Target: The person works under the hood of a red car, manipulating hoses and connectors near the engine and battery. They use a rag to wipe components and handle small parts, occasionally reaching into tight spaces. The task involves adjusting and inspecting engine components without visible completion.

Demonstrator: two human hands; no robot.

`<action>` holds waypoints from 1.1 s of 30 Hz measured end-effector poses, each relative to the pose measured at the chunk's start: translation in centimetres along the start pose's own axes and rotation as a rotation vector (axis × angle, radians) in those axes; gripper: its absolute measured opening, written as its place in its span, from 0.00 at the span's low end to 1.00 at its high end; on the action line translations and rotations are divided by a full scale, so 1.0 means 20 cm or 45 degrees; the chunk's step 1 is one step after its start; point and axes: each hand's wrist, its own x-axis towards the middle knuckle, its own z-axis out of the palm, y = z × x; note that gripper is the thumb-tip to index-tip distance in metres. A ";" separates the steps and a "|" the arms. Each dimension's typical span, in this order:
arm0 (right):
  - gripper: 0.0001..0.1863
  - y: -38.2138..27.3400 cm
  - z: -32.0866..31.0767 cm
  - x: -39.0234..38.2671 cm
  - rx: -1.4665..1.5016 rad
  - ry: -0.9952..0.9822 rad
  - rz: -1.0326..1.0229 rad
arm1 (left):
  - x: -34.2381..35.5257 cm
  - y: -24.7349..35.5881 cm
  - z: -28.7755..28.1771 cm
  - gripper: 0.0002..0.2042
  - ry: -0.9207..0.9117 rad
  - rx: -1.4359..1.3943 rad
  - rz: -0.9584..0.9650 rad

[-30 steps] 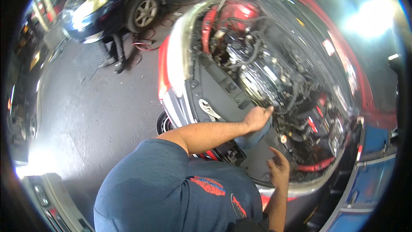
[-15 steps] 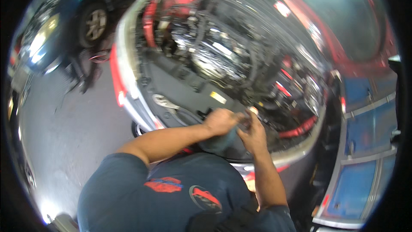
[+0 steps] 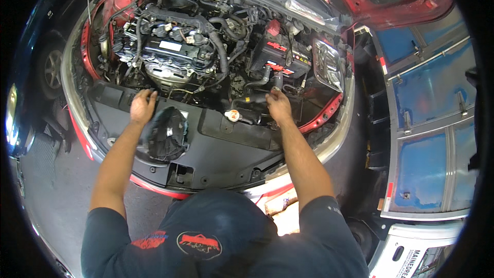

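My left hand is at the far edge of the black plastic cover over the front of a car's engine bay. Its fingers are partly curled, and whether they hold anything is hidden. Beside it on the cover lies a dark crumpled cloth. My right hand reaches in front of the battery, next to a black hose. The fingertips are pinched together, and what is between them is too small to make out. Between my hands sits a radiator cap with an orange and white top.
Beyond my left hand is the engine. A headlight lies right of the battery. Blue metal-framed panels stand at the right, and a dark car is parked at the left. The raised red hood shows at the upper right.
My hands were close together over the cover; now they are wide apart, the left at the cover's far edge and the right by the battery. The view has shifted too.
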 end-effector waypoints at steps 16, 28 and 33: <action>0.32 0.08 0.74 0.64 0.047 0.112 -0.139 | -0.03 -0.04 0.00 0.16 -0.194 0.306 -0.089; 0.26 0.08 1.04 1.15 -0.719 -0.167 -0.022 | -0.01 0.01 -0.01 0.14 -0.237 0.306 -0.162; 0.27 0.12 1.07 1.19 -0.979 -0.367 -0.128 | 0.00 0.02 -0.02 0.14 -0.252 0.289 -0.150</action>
